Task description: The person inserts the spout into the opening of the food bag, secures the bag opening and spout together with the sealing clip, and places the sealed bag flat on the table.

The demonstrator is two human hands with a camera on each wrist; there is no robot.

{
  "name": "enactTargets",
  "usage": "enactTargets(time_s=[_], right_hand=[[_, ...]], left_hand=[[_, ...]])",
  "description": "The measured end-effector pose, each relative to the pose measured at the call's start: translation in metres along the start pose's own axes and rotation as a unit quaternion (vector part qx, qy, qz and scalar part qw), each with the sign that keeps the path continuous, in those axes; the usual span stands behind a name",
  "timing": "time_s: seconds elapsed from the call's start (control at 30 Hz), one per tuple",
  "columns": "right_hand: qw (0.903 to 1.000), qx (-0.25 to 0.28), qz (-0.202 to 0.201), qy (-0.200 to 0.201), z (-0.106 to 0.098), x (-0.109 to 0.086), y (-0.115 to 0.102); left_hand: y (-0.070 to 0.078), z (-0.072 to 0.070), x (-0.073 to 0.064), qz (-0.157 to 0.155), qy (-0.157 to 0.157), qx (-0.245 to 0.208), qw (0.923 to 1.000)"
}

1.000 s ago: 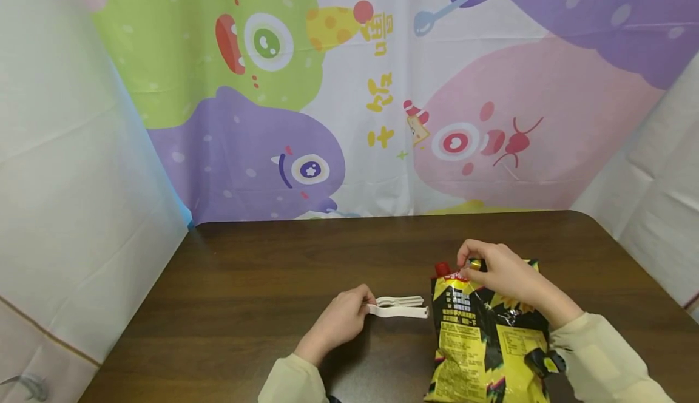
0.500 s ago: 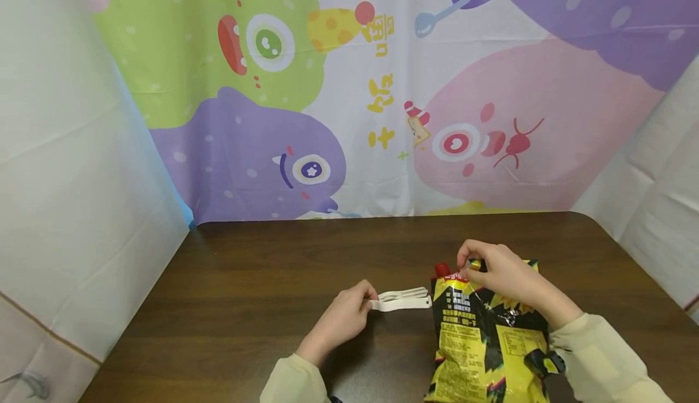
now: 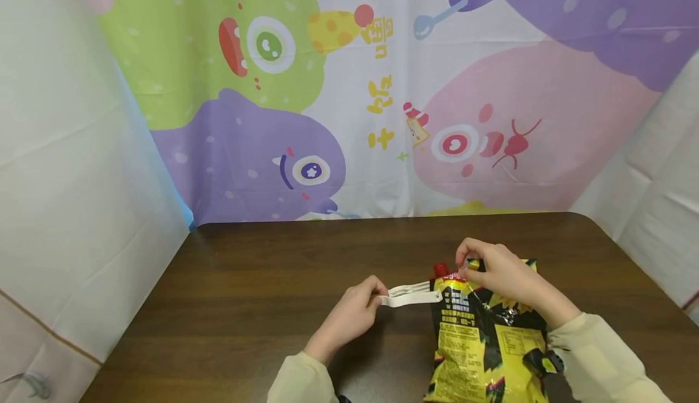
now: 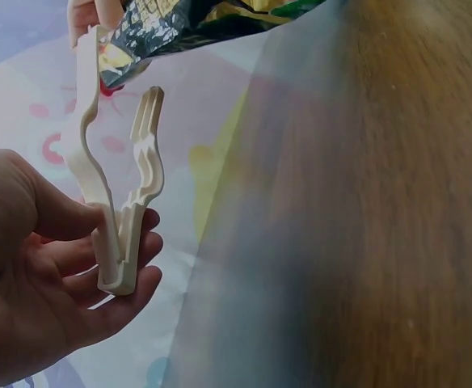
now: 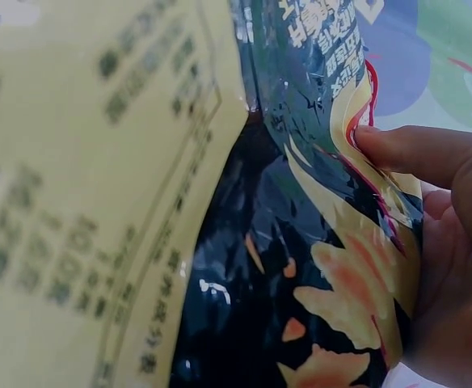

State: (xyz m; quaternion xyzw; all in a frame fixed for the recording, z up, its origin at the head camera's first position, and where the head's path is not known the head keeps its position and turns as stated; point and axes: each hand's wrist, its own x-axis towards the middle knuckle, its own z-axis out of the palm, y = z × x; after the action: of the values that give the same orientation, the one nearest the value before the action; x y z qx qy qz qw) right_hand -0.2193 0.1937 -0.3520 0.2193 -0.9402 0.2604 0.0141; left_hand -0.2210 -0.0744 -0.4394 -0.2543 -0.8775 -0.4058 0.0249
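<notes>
My left hand [image 3: 349,315] pinches the hinged end of a white plastic bag clip [image 3: 412,299]. In the left wrist view the clip [image 4: 86,93] stands spread in a V, thumb on one side and fingers on the other. Its free ends reach the upper left edge of a black and yellow snack bag [image 3: 461,342]; whether they touch it I cannot tell. My right hand [image 3: 505,277] pinches the bag's top edge between thumb and fingers. Close up in the right wrist view, the bag [image 5: 220,267] looks puffed and creased. A red bit shows at its top left corner.
A dark wooden table [image 3: 262,269] lies beneath both hands. Behind it hangs a cloth backdrop [image 3: 377,178] with cartoon monsters, and pale curtains [image 3: 82,148] close in the sides. The lower part of the bag runs out of the head view.
My left hand has lifted the clip and carried it right and slightly away, so its tips now overlap the bag's left edge in the head view. The right hand has hardly moved.
</notes>
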Motion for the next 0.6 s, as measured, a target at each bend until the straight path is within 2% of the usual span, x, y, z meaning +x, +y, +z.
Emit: enactTargets(time_s=[0.23, 0.6], right_hand=[[0.9999, 0.01, 0.008, -0.002, 0.003, -0.001, 0.001], [0.9998, 0.019, 0.001, 0.008, 0.005, 0.002, -0.003]], left_hand=[[0.01, 0.007, 0.004, 0.002, 0.001, -0.021, 0.9998], [0.02, 0.015, 0.01, -0.005, 0.034, -0.047, 0.9983]])
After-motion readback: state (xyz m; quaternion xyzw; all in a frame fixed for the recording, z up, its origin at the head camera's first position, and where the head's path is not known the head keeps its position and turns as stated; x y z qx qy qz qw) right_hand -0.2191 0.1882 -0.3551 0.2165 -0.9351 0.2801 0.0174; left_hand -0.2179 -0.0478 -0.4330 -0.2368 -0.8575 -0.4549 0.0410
